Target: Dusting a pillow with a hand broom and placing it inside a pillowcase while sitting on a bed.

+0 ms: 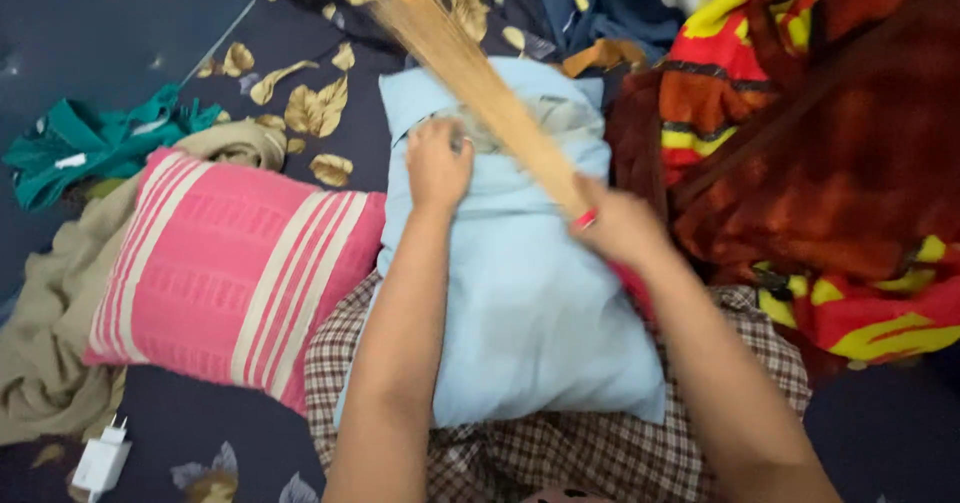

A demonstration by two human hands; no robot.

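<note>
Your left hand [437, 163] presses, fingers curled, on the far end of the light blue pillow [520, 303] lying over your checked lap, between the pink striped cushion [230, 263] on the left and the red-and-yellow blanket [830, 163] on the right. Your right hand [620, 225] is closed around the straw broom [480, 83], whose bristles slant across the pillow's far end.

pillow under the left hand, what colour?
Plain light blue pillow, no pattern; the left hand rests on its upper part. Head view shows it.
</note>
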